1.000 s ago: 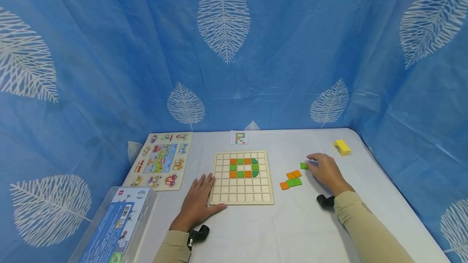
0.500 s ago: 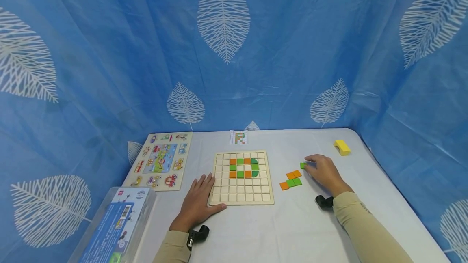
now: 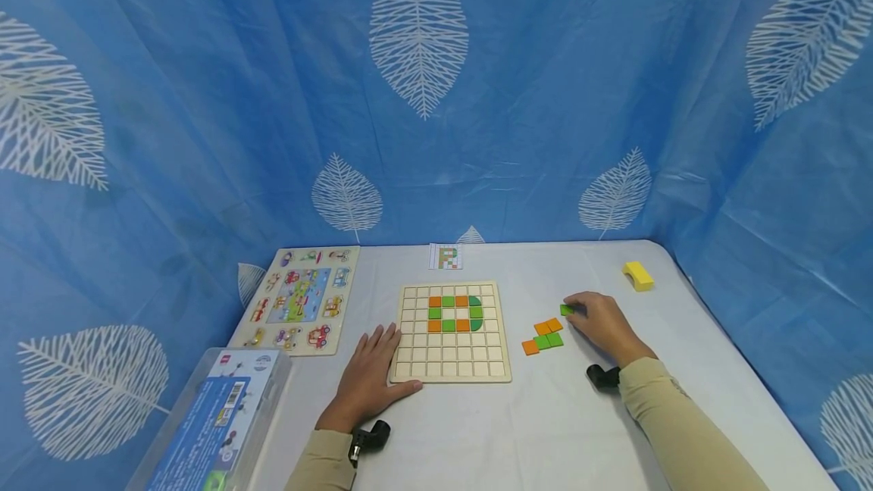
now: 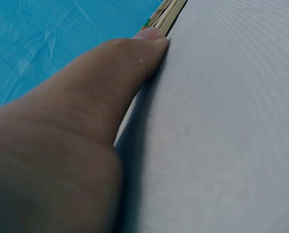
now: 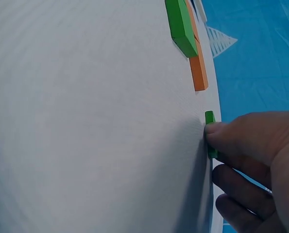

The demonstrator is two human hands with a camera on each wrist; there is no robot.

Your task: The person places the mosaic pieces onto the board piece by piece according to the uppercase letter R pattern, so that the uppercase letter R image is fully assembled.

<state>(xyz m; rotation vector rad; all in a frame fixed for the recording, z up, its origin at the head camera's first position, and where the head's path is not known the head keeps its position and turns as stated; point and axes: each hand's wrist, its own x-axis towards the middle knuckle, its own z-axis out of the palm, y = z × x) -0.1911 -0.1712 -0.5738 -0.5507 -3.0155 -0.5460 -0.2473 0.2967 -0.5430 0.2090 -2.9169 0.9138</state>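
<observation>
Your right hand (image 3: pixel 603 324) pinches green tile (image 3: pixel 565 310) between thumb and fingers, above table's right half; in right wrist view, tile's narrow side faces camera, long edge running toward loose orange tiles (image 5: pixel 199 73). Left of these, grid board (image 3: pixel 450 355), squared to you; your left hand (image 3: pixel 370 376) lies relaxed, grasping nothing, fingers straight, touching board's left edge and near corner. Beyond board, pattern card (image 3: pixel 446 257). Farther right, yellow arch block (image 3: pixel 638 276).

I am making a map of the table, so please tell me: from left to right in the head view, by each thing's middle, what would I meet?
Plastic box, picture puzzle board, left hand, grid board, cluster of orange and green tiles, green tile, right hand pinching it, yellow block.
</observation>
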